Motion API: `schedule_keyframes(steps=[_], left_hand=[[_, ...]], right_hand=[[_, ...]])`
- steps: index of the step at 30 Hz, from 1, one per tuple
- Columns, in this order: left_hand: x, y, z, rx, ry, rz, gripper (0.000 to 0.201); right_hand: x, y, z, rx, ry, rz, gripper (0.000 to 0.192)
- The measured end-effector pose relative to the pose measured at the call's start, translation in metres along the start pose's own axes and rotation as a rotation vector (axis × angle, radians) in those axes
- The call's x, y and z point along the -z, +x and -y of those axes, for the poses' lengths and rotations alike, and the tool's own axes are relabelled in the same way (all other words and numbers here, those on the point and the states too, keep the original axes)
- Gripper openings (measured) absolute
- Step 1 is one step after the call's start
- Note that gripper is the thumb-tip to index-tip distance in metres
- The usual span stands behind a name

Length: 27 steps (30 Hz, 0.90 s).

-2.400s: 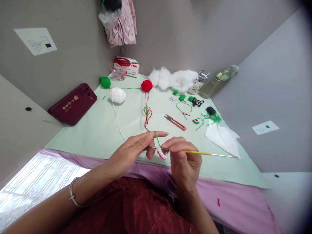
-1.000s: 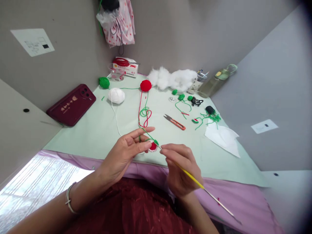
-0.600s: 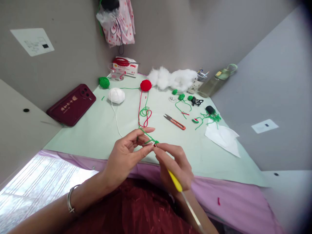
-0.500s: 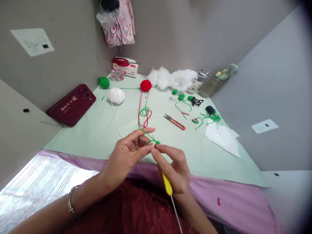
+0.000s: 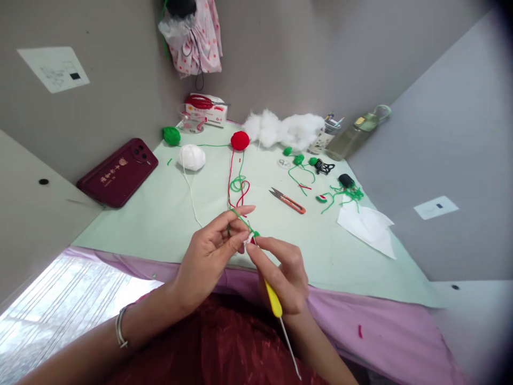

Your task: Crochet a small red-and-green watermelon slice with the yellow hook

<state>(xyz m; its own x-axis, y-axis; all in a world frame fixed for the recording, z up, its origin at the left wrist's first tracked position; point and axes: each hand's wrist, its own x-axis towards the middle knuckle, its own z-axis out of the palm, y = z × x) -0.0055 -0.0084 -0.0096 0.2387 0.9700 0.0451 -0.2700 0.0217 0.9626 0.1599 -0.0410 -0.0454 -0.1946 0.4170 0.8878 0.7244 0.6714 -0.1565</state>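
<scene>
One crochet hook (image 5: 274, 300) in right hand (image 5: 285, 274), seemingly tip up-left

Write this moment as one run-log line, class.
left hand: pinches crochet piece, green yarn over finger | right hand: grips yellow crochet hook | snips: on mat

A small red, white and green crocheted piece (image 5: 251, 239) sat pinched between fingertips, a yellow-handled crochet hook (image 5: 273, 299) (metal tail pointing down) at it.
</scene>
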Motion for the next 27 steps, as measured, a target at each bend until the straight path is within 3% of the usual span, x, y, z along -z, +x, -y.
schedule_keyframes(steps=[8,12,17,23,27], left_hand=[[0.0,-0.005,-0.001,-0.027,-0.041,0.001,0.034],[0.001,-0.006,-0.007,0.031,-0.043,0.029,0.03],[0.002,-0.001,-0.005,0.131,-0.148,0.065,0.041],[0.001,0.003,-0.003,0.217,-0.261,0.087,0.042],[-0.002,0.003,-0.004,0.236,-0.312,0.085,0.045]], right_hand=[[0.001,0.0,-0.001,0.017,-0.031,-0.02,0.043],[-0.004,-0.003,-0.002,0.017,-0.087,-0.09,0.046],[-0.009,-0.007,-0.008,0.041,-0.063,-0.167,0.047],[-0.011,-0.011,-0.007,-0.023,-0.029,-0.076,0.049],[-0.014,0.004,-0.003,-0.138,0.161,-0.184,0.043]])
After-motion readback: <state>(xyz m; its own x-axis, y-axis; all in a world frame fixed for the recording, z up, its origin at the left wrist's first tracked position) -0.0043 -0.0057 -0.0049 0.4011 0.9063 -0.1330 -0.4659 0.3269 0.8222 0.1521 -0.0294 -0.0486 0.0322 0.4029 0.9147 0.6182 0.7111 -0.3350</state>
